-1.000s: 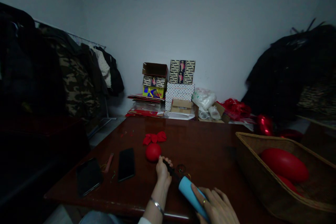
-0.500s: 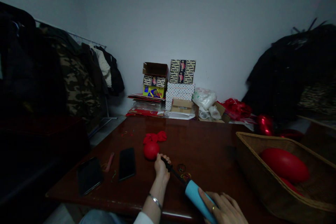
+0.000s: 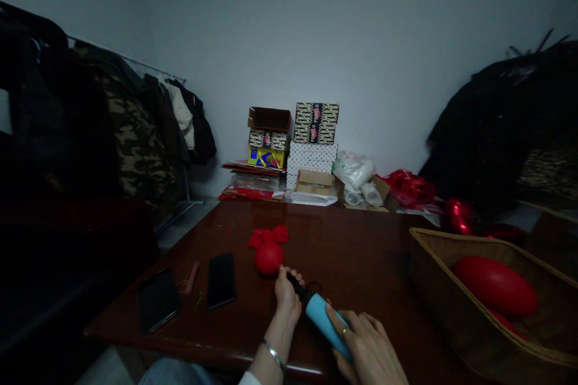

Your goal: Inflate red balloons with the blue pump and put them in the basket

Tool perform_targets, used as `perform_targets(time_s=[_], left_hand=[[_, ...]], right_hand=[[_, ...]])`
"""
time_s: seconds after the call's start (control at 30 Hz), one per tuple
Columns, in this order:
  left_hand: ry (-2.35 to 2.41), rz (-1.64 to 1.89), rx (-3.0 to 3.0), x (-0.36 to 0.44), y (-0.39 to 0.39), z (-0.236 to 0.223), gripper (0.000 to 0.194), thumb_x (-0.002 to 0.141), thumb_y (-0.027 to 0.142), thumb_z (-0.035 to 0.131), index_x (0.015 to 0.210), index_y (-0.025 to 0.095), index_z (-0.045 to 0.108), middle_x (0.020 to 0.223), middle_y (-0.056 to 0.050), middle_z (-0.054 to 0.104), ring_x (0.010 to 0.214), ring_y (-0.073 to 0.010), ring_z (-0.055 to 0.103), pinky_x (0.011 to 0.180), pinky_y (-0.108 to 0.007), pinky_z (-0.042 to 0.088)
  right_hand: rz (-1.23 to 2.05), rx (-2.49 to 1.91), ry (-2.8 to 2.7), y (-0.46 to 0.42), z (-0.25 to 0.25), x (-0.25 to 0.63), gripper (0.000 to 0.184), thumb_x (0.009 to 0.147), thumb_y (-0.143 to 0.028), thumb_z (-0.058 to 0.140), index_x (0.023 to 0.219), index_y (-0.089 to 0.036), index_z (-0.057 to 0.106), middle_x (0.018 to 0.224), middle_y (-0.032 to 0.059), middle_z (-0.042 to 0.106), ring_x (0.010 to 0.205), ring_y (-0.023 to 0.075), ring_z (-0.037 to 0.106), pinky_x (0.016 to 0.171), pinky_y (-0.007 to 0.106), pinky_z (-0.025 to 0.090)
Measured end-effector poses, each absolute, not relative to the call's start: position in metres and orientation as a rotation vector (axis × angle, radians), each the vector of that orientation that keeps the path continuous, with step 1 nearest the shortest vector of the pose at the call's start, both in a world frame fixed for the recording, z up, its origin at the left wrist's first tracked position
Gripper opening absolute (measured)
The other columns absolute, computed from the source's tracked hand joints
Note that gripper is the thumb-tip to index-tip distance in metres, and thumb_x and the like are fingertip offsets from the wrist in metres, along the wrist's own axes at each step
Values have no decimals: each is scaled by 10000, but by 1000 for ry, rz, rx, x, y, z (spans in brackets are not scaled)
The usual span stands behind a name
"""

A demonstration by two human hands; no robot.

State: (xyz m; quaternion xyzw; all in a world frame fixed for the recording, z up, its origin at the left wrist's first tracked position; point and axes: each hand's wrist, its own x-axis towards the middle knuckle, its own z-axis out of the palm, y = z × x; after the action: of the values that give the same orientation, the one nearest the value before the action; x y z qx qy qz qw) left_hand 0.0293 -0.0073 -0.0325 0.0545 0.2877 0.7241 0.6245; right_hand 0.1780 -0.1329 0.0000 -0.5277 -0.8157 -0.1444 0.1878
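Note:
My left hand [image 3: 287, 295] is closed around the black nozzle end of a hand pump, where a small round red balloon [image 3: 268, 258] sits, partly filled. My right hand [image 3: 368, 352] is wrapped round the light blue pump barrel [image 3: 321, 319] near the table's front edge. The pump lies slanted from lower right toward the balloon. Both hands rest over the dark red wooden table [image 3: 352, 252]. A silver bracelet is on my left wrist, a ring on my right hand.
Limp red balloons [image 3: 268, 236] lie just beyond the filled one. Two dark phones [image 3: 221, 280] [image 3: 158, 299] and a pink strip lie at left. A wicker basket [image 3: 451, 307] at right holds big red balloons [image 3: 495, 284]. Boxes [image 3: 311, 150] stack against the far wall; coats hang left.
My right hand pulled the blue barrel back, baring the black rod, then pushed it forward again toward my left hand. The small balloon looks slightly bigger. The view shifted a little.

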Motion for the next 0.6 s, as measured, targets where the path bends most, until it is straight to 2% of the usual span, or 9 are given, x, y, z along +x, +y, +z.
perform_targets(time_s=[0.2, 0.6], left_hand=[[653, 1649, 129, 29, -10, -33, 219, 856, 308, 503, 699, 177, 423, 535, 42, 413, 424, -77, 412, 419, -192, 345], [685, 1642, 97, 26, -6, -41, 225, 878, 265, 457, 675, 178, 408, 511, 45, 401, 401, -73, 398, 394, -183, 313]], right_hand=[[-304, -1545, -2262, -126, 5, 166, 618, 655, -147, 550, 1249, -301, 474, 987, 27, 630, 874, 193, 576, 826, 353, 359], [-449, -1427, -2356, -132, -8, 178, 666, 671, -177, 525, 1313, -289, 387, 1040, 23, 634, 857, 185, 595, 864, 381, 348]])
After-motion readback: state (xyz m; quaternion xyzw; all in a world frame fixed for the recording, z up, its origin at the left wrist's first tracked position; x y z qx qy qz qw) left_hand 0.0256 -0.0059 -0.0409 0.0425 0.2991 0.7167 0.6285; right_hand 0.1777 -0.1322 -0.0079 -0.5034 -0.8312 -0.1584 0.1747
